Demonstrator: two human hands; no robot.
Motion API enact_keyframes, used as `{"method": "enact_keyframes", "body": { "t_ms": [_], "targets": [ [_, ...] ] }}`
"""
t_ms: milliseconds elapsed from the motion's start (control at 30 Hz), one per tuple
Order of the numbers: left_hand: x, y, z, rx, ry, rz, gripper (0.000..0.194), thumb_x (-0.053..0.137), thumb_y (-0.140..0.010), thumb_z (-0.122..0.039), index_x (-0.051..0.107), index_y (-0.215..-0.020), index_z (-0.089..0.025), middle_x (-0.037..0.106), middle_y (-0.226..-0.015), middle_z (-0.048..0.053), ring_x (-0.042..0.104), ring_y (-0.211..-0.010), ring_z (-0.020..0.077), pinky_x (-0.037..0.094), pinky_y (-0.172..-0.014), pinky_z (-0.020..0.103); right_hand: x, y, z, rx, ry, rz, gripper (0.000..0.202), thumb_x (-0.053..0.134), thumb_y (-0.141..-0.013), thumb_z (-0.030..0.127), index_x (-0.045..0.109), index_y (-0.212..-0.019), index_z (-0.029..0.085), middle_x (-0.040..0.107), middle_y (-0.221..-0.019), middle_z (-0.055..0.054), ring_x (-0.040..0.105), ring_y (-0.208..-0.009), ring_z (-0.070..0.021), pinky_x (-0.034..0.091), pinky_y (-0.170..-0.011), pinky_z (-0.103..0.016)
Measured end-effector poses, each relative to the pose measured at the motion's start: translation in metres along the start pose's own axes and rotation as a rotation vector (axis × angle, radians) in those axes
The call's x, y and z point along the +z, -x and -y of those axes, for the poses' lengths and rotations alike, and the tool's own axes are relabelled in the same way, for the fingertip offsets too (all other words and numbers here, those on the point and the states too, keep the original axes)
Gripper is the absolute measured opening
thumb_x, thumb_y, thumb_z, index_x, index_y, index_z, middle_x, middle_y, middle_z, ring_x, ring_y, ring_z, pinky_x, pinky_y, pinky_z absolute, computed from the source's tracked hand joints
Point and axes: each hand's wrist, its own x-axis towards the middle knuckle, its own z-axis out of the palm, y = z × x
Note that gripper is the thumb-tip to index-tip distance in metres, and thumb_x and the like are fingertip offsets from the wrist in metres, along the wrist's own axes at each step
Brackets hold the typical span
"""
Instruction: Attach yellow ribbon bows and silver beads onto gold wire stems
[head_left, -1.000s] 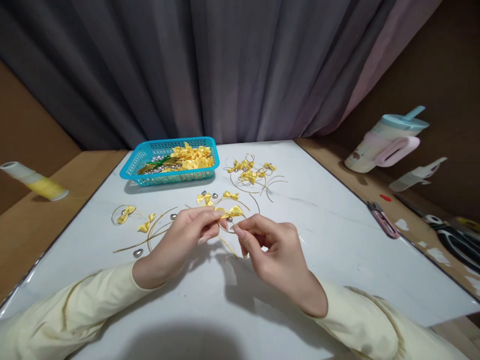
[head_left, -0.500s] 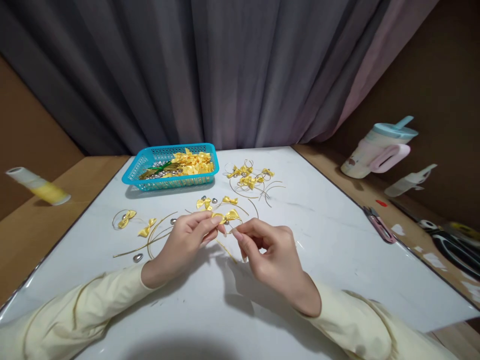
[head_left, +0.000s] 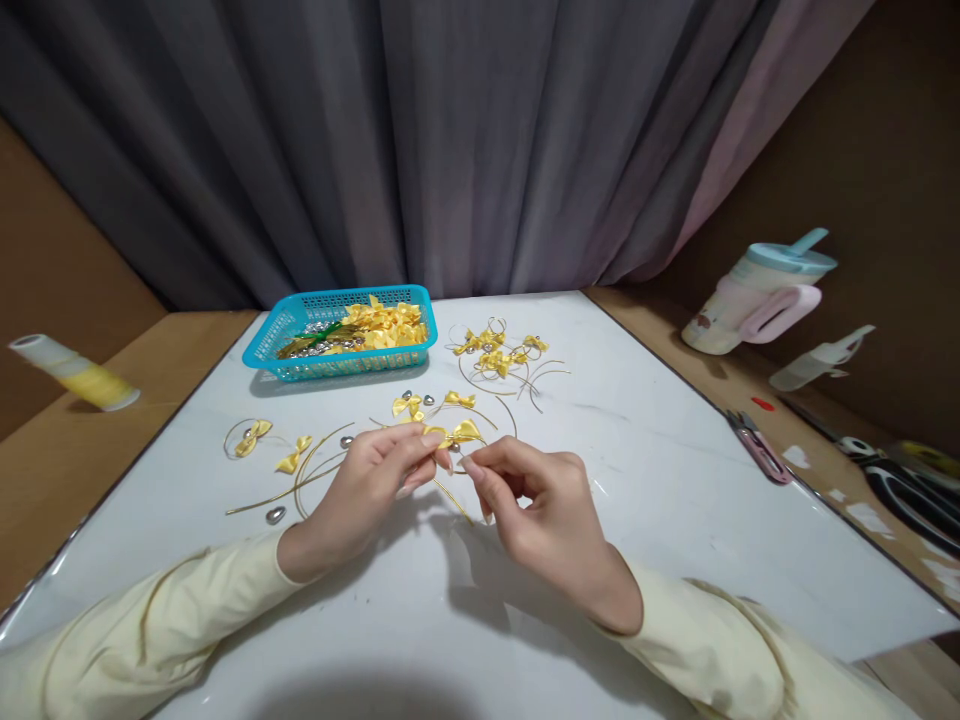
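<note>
Across the near part of the white table (head_left: 667,500), two cream sleeves (head_left: 720,640) reach in, ending at a pair of bare hands. Thumb and fingers of the left hand (head_left: 375,480) are pinched on a yellow bow (head_left: 465,430), held up off the tabletop between the two hands. The right hand (head_left: 551,500) has its thumb and forefinger pressed together on what looks like a thin strand (head_left: 461,457), close to a silver bead (head_left: 454,447) at the bow's lower edge; it is too fine for me to follow. I'd judge the step in hand to be close fingertip work around bow, bead and strand; the next move seems to call for a steady left pinch and a small, careful turn or pull on the right. Left of the left wrist lie golden wires (head_left: 277,497) and a loose bead (head_left: 276,515). Farther back, a cluster of bows on wire loops (head_left: 493,360) lies right of a blue basket (head_left: 360,357) holding more bows. Behind everything hangs a grey curtain (head_left: 465,150).
</note>
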Motion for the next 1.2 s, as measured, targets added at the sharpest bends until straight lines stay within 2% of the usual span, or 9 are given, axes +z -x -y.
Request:
{"method": "enact_keyframes", "body": {
  "t_ms": [633,967,1200],
  "targets": [
    [0.0013,0.0015,-0.0028,-0.007,-0.010,-0.014,0.030,0.050,-0.080,-0.035,0.055,-0.057,-0.017,0.036,-0.049,-0.005,0.034,-0.051,0.0111,0.031,-0.053,0.024,0.0007,0.0014,-0.0001,-0.005,-0.012,0.003,0.017,0.048,-0.082,0.014,0.057,-0.067,0.014,0.048,-0.048,0.004,0.036,-0.039,-0.0052,0.029,-0.038,-0.017],
    [0.0022,0.0018,-0.0032,0.007,0.036,0.014,0.030,0.050,-0.083,-0.032,0.055,-0.057,-0.017,0.035,-0.048,-0.006,0.032,-0.049,0.0097,0.029,-0.052,0.023,0.0006,0.0014,-0.0007,-0.016,-0.021,0.000,0.016,0.047,-0.083,0.012,0.057,-0.070,0.014,0.050,-0.050,0.003,0.039,-0.041,-0.0052,0.030,-0.039,-0.017],
    [0.0026,0.0021,-0.0052,-0.035,0.097,0.020,0.028,0.050,-0.082,-0.030,0.056,-0.057,-0.017,0.034,-0.047,-0.006,0.032,-0.050,0.0097,0.031,-0.054,0.022,0.0019,0.0028,-0.0009,-0.025,-0.031,-0.005,0.016,0.046,-0.084,0.012,0.054,-0.071,0.015,0.049,-0.050,0.004,0.038,-0.039,-0.0047,0.028,-0.038,-0.017]
  ]
}}
